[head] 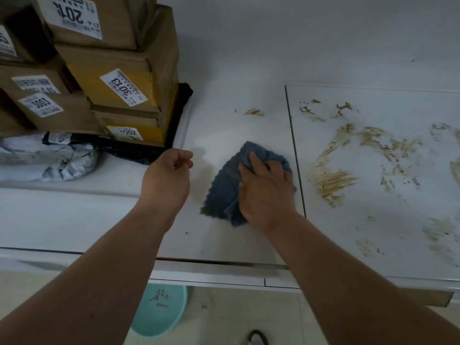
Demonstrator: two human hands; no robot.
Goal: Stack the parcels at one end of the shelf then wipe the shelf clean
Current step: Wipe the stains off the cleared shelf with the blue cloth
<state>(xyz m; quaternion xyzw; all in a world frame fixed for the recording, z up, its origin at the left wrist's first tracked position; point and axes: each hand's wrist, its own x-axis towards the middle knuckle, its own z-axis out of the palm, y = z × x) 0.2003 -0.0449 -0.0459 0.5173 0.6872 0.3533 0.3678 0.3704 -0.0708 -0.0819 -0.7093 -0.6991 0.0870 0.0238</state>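
Cloth: the blue cloth (231, 188) lies bunched on the shelf (224, 125), just left of the seam (295, 150) that splits the shelf into two panels.
Right hand: the right hand (267, 192) presses on the cloth, its fingers (256, 161) curled into the folds, gripping it.
Left hand: the left hand (166, 178) hovers left of the cloth, fingers curled closed on nothing, clear of the shelf as far as I can tell.
Parcels: the boxes (119, 78) stand stacked far left of the seam, over a grey bag (47, 158) and a black bag (174, 123).
Dirt: brown smears (348, 155) spread right of the seam; one small smear (254, 112) sits left of it, beyond the cloth.
Stage: stacking looks done; wiping is barely begun, I judge.
Risk, spreading: a bunched cloth likely drags the thick smears thin rather than lifting them.
Risk, seam: grime may be pushed into the seam and stay there.
Risk, edge: strokes toward the person may sweep crumbs off the front edge toward the teal basin (159, 310) below.
Risk, parcels: strokes leftward could soil the black bag or nudge the stack.
Risk, miss: the small smear is easily overlooked.
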